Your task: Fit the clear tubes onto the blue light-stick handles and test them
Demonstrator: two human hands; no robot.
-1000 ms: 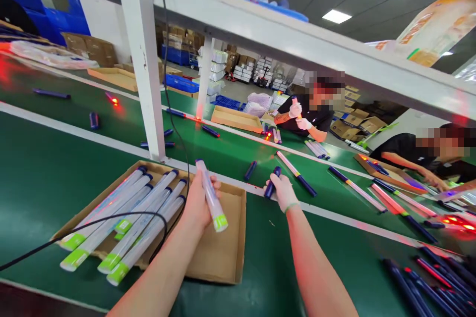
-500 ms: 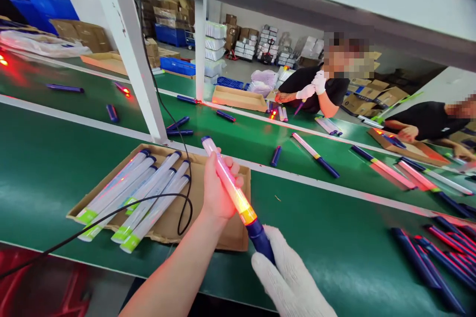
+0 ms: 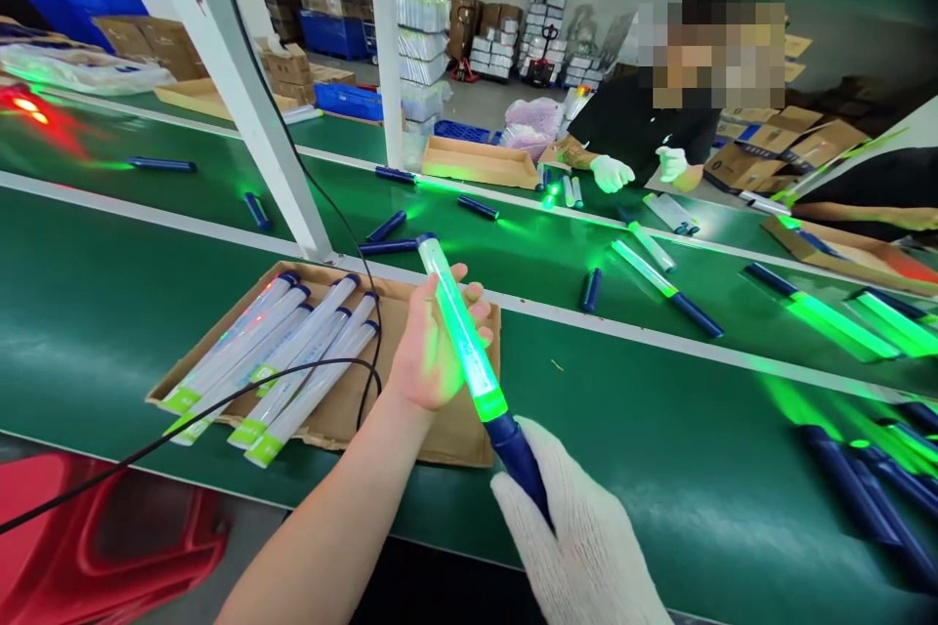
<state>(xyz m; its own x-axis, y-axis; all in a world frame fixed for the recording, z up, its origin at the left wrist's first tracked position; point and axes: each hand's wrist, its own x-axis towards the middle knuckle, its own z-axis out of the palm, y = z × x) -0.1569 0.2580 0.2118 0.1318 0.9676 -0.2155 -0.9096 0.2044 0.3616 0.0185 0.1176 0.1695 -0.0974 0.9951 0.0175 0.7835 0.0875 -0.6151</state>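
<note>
A light stick (image 3: 463, 337) with a clear tube glowing green and a dark blue handle is tilted in front of me, its tube end pointing up and left. My right hand (image 3: 578, 518), in a white knit glove, is closed around the handle. My bare left hand (image 3: 432, 342) is open behind the tube, palm up with fingers apart; the tube passes over the palm, and I cannot tell whether they touch. Left of it, a shallow cardboard tray (image 3: 458, 439) holds several unlit clear tubes (image 3: 282, 376) with blue caps and light-green ends.
Several lit sticks and dark blue handles (image 3: 592, 290) lie on the green conveyor (image 3: 513, 259) beyond. More handles (image 3: 850, 479) are piled at right. A black cable (image 3: 293, 371) crosses the tray; a white post (image 3: 249, 88) stands behind it. A co-worker's gloved hands (image 3: 612, 173) are across the belt.
The glow of the stick in my hand and most others has turned from red to green. My left fingers have loosened from the tube. Belt items have shifted right in view.
</note>
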